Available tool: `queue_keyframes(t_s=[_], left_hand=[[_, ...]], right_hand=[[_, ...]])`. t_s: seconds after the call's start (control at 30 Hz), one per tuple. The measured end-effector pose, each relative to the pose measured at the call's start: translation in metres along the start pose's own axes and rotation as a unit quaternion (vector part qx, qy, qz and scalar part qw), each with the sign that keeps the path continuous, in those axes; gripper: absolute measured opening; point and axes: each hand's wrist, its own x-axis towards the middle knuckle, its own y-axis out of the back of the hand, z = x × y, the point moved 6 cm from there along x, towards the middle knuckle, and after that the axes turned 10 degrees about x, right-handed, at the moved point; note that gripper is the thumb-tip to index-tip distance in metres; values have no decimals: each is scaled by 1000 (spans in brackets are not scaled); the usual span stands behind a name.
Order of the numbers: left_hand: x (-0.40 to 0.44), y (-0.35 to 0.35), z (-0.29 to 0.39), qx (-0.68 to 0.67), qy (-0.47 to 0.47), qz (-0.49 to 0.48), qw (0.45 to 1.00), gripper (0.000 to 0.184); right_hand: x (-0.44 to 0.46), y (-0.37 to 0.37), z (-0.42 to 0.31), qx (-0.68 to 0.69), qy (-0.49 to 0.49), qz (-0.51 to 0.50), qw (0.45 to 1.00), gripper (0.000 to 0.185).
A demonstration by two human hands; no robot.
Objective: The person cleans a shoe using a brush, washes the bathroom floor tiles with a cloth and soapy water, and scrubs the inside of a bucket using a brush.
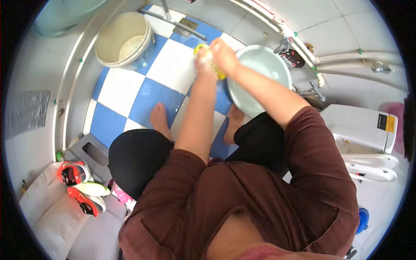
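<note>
Both my hands are together in front of me, above the tiled floor and beside the rim of a pale green basin [284, 65]. My left hand [203, 65] is closed on a bright yellow piece [220, 73] with whitish patches, perhaps suds. From the other side, my right hand [224, 56] grips the same piece. Fingers cover most of it and motion blurs it, so its kind is unclear. Yellow shows at its upper left end and below the right hand.
A pale bucket [123, 41] stands at the upper left on blue and white tiles [156, 95]. Red and white shoes [86, 199] rest at the left. Pipes and a tap [317, 91] run along the right wall, above a white toilet [357, 125].
</note>
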Motion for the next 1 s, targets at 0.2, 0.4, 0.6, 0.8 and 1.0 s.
queue_keyframes(t_s=[0.2, 0.4, 0.6, 0.8, 1.0], left_hand=[[-22, -14, -6, 183, 84, 104, 974, 39], [35, 48, 2, 80, 92, 62, 991, 52], [-1, -16, -7, -25, -27, 22, 999, 46], [-30, -37, 4, 109, -42, 148, 982, 33], [-6, -4, 15, -115, -125, -9, 985, 21]], right_hand=[[11, 36, -24, -95, 201, 6, 975, 26], [-25, -35, -23, -193, 126, -137, 963, 31], [-11, -13, -33, -92, 34, 20, 995, 48], [10, 21, 4, 14, -84, 2, 996, 51], [1, -4, -5, 11, -48, 1, 999, 42]])
